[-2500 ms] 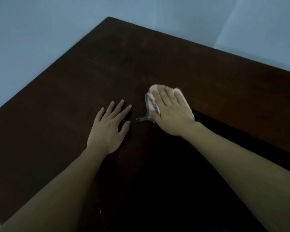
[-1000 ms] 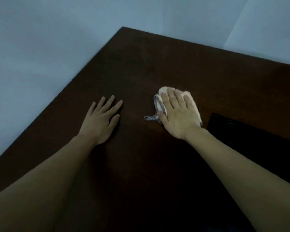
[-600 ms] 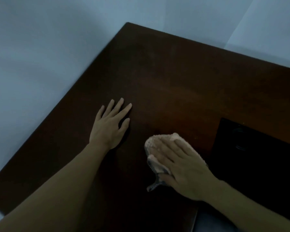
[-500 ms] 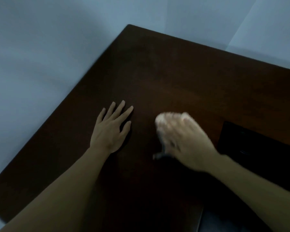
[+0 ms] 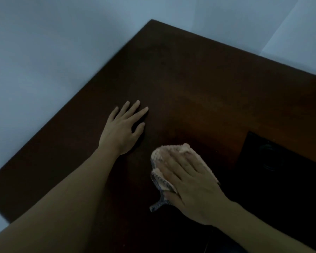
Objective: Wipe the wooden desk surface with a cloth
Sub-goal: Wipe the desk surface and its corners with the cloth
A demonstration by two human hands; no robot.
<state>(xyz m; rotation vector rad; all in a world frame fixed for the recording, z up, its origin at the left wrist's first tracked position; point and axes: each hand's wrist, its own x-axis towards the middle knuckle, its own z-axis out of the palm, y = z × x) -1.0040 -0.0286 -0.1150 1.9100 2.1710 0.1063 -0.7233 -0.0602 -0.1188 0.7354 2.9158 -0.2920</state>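
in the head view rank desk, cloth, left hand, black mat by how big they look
1. desk
2. black mat, partly cut off
3. left hand
4. cloth, mostly hidden under the right hand, so its rank against the left hand is unsure

Plain rm: wooden desk (image 5: 199, 84), bare walls (image 5: 44, 42).

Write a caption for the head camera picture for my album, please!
Right hand presses a peach cloth on the dark wooden desk; left hand lies flat beside it.
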